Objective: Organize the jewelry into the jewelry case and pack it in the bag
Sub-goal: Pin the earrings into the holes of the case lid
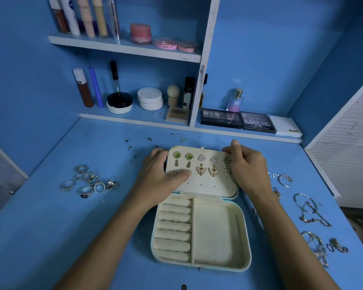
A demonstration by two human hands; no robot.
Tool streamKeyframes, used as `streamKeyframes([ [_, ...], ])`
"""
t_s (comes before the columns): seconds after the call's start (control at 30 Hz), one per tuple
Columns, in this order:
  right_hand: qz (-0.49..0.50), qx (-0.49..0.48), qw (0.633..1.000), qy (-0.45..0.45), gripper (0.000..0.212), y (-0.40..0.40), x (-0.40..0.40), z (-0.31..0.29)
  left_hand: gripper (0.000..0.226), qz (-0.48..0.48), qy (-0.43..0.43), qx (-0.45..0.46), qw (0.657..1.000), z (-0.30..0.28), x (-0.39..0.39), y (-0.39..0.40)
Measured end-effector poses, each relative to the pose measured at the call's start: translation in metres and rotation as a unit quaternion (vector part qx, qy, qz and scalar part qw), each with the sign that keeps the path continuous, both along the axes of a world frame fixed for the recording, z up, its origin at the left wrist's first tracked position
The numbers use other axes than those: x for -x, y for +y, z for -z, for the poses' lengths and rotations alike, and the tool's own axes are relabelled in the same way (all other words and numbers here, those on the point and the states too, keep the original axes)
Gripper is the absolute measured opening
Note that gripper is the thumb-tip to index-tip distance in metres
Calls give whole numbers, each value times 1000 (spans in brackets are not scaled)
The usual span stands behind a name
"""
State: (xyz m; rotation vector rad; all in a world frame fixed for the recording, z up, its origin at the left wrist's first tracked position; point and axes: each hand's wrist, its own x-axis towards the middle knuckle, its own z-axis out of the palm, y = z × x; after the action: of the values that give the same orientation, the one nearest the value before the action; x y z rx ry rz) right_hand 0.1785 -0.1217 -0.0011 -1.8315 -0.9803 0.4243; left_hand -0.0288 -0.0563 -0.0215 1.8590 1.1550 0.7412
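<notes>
- Your jewelry case [199, 231] lies open near the front edge of the blue desk [105, 222], lid panel tipped back toward the shelves so its earring holes face you.
- Your left hand [161, 174] grips the lid's left edge, thumb pressed flat across the panel, seemingly to steady it while studs go in.
- Your right hand [246, 164] holds the lid's far right corner, fingers curled over the rim; whether it also pinches an earring back, I can't tell.
- About 11 earrings [201, 164] already sit in 3 rows on the panel, filling it from the top; the lowest holes are free.
- The rings [88, 181] wait in a cluster toward the desk's left edge, close to the ring rolls [174, 225] on the case's left side.
- The necklaces [314, 227] lie along the right edge, beside the open compartment [216, 233].
- Loose earring backs [134, 147] scatter behind the left hand.
- No bag shows here, so packing looks far off.
</notes>
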Motion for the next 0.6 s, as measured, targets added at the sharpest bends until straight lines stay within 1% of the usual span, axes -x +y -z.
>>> streamKeyframes([
  [0.07, -12, 15, 999, -25, 36, 9, -3, -4, 38, -2, 3, -2, 1000, 0, 0, 0],
  [0.17, -44, 41, 995, -75, 29, 29, -7, -15, 39, -1, 5, -3, 1000, 1, -1, 1],
  [0.3, -108, 61, 979, -159, 23, 61, -9, -28, 41, 2, 9, -1, 1000, 1, 0, 3],
  [0.37, -158, 67, 963, -206, 25, 76, -4, -32, 40, 3, 7, -3, 1000, 0, 0, 2],
  [0.43, -203, 77, 945, -243, 18, 94, 0, -32, 38, 2, 2, -2, 1000, -1, -1, 1],
  [0.6, -254, 131, 902, -324, 19, 129, 8, -28, 38, 3, 7, -7, 1000, 0, -1, 2],
])
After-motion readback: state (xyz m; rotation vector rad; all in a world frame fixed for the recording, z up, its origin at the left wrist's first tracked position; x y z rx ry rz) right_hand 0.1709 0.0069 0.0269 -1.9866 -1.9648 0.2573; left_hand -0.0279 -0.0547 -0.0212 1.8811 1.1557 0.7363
